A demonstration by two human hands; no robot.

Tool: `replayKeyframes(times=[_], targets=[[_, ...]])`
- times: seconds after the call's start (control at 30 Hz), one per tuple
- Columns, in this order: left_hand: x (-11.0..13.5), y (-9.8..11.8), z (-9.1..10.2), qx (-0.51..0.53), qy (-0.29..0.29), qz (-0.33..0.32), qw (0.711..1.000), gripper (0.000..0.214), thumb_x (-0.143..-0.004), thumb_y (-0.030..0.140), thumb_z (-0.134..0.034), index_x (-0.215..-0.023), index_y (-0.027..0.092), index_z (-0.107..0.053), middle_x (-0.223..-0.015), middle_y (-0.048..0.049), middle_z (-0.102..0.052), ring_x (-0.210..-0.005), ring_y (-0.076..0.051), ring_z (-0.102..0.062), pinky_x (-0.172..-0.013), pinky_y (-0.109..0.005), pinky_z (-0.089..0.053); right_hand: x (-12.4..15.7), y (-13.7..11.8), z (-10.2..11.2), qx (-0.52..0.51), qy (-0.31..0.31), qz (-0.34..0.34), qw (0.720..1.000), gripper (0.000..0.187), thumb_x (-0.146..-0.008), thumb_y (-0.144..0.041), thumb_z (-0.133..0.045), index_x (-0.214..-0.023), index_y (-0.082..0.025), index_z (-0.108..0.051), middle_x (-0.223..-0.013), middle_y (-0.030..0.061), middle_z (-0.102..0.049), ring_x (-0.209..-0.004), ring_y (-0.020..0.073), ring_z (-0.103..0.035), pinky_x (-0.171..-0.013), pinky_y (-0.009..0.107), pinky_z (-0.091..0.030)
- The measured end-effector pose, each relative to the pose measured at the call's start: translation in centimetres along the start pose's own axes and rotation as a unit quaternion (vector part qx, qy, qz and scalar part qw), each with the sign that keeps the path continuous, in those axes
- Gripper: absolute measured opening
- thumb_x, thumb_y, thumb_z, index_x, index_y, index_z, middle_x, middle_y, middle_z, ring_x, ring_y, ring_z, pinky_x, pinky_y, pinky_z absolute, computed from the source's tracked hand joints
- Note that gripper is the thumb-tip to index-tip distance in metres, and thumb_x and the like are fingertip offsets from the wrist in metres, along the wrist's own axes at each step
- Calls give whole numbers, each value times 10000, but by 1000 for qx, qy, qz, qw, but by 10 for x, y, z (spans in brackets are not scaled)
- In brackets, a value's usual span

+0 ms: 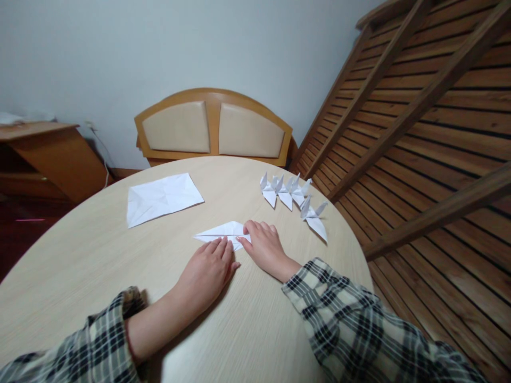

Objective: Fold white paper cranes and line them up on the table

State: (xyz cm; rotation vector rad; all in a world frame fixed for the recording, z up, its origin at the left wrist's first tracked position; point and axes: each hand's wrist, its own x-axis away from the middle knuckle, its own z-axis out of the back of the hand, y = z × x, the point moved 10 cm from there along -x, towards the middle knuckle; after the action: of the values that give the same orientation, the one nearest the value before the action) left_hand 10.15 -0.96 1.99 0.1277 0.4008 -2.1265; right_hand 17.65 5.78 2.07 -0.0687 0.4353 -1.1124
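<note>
A white sheet of paper folded into a long pointed shape (224, 230) lies on the round table, its narrow tip toward the left and a crease line along its middle. My left hand (212, 266) rests on its near edge with the fingers stretched out flat. At the paper's right end, my right hand (265, 246) grips it between thumb and curled fingers, hiding that end. Beyond my right hand stand several folded paper cranes (314, 217), most in a row and one nearer to me. A larger creased white sheet (164, 198) lies flat at the back left.
The pale round table (99, 260) fills the foreground. Behind its far edge stands a wooden headboard (214, 122) with two cream panels against the wall. Leaning slatted wood (419, 133) borders the table on the right. A brown desk (56, 154) is at the far left.
</note>
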Motion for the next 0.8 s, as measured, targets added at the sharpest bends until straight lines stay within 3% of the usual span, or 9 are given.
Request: replayKeyframes(times=[0.27, 0.5, 0.67, 0.8], targets=[[1, -3, 0, 14, 13, 7, 1000, 420, -993, 313, -497, -1236, 1, -638, -1245, -250, -670, -1154, -339, -650, -958, -441, -525, 0, 4, -6, -18, -35, 17, 999, 73, -975, -229, -544, -1043, -202, -548, -1044, 52, -676, -1014, 238, -582, -830, 363, -330], [2, -4, -1, 27, 13, 14, 999, 422, -1000, 303, -482, -1291, 20, -597, -1260, -243, -658, -1162, -344, -625, -939, -451, -512, -1, 6, -5, -74, -55, 42, 995, 136, -957, -141, -491, -1069, -195, -545, -1049, 60, -663, -1013, 229, -570, -860, 368, -354], [2, -5, 1, 34, -3, 16, 999, 424, -1008, 314, -463, -1354, 87, -557, -1228, -191, -653, -1101, -335, -604, -882, -449, -510, -6, 9, 3, -145, -17, 49, 988, 145, -938, -140, -501, -1041, -208, -577, -901, 25, -652, -874, 186, -578, -803, 332, -399], [1, -7, 2, 52, -10, 23, 998, 412, -1006, 323, -463, -1358, 130, -555, -1163, -154, -646, -1052, -314, -572, -871, -444, -492, -8, 7, 15, -176, 35, 72, 981, 169, -936, -110, -484, -981, -202, -618, -955, 45, -661, -941, 187, -578, -866, 339, -427]])
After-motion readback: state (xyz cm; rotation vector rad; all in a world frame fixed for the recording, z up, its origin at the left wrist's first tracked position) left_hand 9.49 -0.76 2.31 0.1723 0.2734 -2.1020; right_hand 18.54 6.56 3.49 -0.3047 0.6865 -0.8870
